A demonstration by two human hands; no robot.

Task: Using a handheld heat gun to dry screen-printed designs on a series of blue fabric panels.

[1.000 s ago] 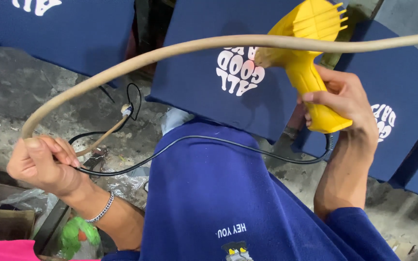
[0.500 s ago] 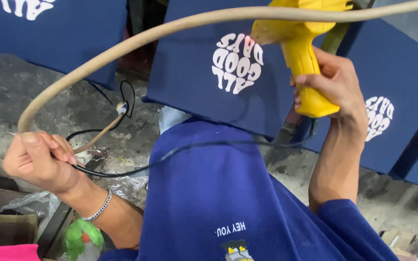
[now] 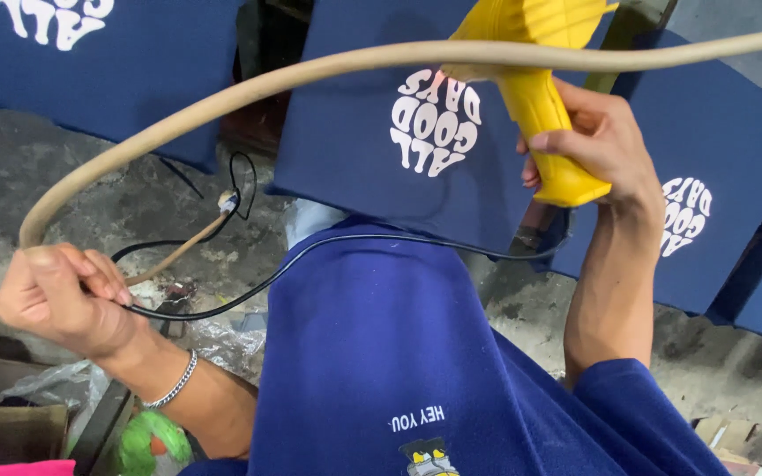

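1. Since the earlier frame, yellow heat gun (image 3: 540,106) has risen toward top edge.
2. My right hand (image 3: 597,145) stays clamped on its handle.
3. My left hand (image 3: 63,295) grips tan hose (image 3: 222,97) and black cord (image 3: 310,256), above blue garment (image 3: 381,353).
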